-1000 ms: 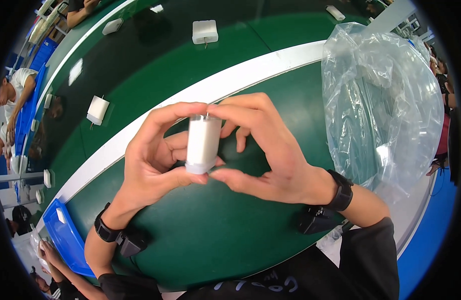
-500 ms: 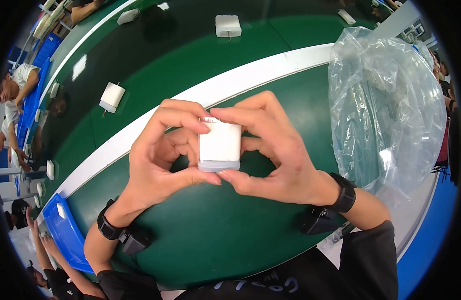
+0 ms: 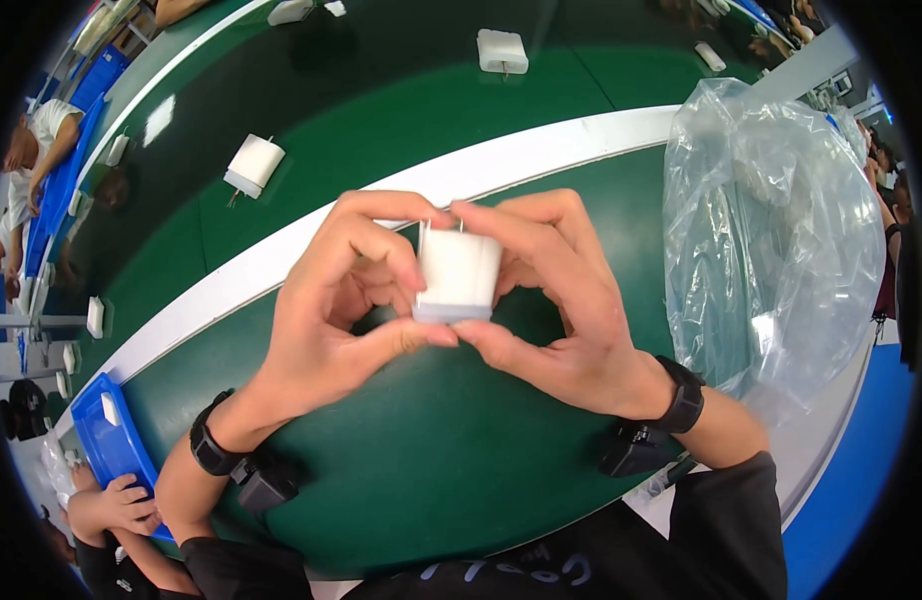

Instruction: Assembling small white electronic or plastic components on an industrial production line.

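Observation:
Between my two hands is a small white block-shaped plastic casing (image 3: 458,268) with a greyish band along its near end. A thin prong or wire shows at its far end. My left hand (image 3: 331,310) grips the left side, its thumb under the grey band and its fingers curled at the side and far end. My right hand (image 3: 581,315) pinches the same casing from the right, thumb at the near corner and index finger reaching to the far end. The casing is held above the green work surface (image 3: 431,450). My fingers partly cover its edges.
Beyond a white rail (image 3: 581,137) runs a dark green belt with similar casings, one at left (image 3: 254,166) and one farther off (image 3: 502,52). A clear plastic bag (image 3: 781,250) lies at right. At left, a co-worker's hand (image 3: 131,507) is by a blue tray (image 3: 121,445).
My hands and the casing have shifted slightly right and away from me, and the casing tilts a little. The belt casings appear farther right. A co-worker's hands now reach the blue tray.

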